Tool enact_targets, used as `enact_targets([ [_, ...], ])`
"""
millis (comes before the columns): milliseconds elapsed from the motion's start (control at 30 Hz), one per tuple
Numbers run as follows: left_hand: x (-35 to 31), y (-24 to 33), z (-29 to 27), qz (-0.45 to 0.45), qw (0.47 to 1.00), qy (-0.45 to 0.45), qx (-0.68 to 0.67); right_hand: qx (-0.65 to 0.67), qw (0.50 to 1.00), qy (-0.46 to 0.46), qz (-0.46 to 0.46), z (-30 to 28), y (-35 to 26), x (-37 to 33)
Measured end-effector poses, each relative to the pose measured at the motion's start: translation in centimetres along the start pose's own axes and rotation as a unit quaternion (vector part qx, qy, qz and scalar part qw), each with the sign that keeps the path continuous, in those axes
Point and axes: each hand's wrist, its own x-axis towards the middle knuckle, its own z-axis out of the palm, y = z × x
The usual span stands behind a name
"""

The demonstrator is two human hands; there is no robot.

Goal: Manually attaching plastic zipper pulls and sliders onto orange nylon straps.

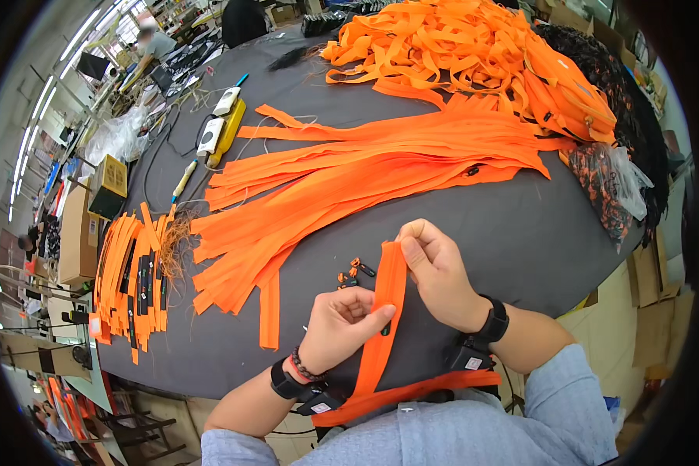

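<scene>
An orange zipper strip [377, 353] runs from between my hands down toward my lap, where more of it lies folded across the table's near edge. My right hand [446, 276] pinches its upper end between thumb and fingers. Lower down, my left hand [335, 326] is closed on the strip's left edge, thumb lying across it. Just under that thumb a small dark zipper slider [386, 329] shows on the strip. Several loose sliders with black and orange pulls [353, 273] lie on the table beyond my left hand.
Beyond my hands a sheaf of orange zipper strips [349, 175] spreads over the dark table [474, 233]. A heap of orange strips [443, 46] rises behind it. Shorter orange and black strips [136, 279] lie left, near a yellow-and-white power strip [227, 128]. A plastic bag [610, 190] sits right.
</scene>
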Motion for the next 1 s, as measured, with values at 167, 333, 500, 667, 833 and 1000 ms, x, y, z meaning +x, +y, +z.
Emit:
enact_targets([
  [167, 0.3, 0.3, -0.8, -0.042, 0.995, -0.017, -0.086, 0.120, 0.979, -0.058, 0.154, -0.9, -0.4, 0.9],
  [333, 0.4, 0.4, -1.0, -0.079, 0.988, 0.012, -0.131, -0.010, 0.980, -0.103, 0.169, -0.9, -0.1, 0.8],
  [500, 0.3, 0.8, -0.9, -0.049, 0.990, 0.038, -0.127, -0.083, 0.981, -0.146, 0.101, -0.8, 0.5, 0.1],
  [667, 0.6, -0.1, -1.9, -0.058, 0.990, 0.094, -0.088, -0.376, 0.915, -0.124, -0.079, 0.8, -0.2, -0.9],
  [833, 0.8, 0.0, -1.7, -0.061, 0.990, 0.088, -0.089, -0.331, 0.917, -0.090, -0.206, 0.3, 0.8, -0.4],
  [1000, 0.6, 0.2, -1.3, -0.060, 0.993, 0.070, -0.067, -0.232, 0.969, -0.062, -0.059, -0.6, 0.9, 0.3],
])
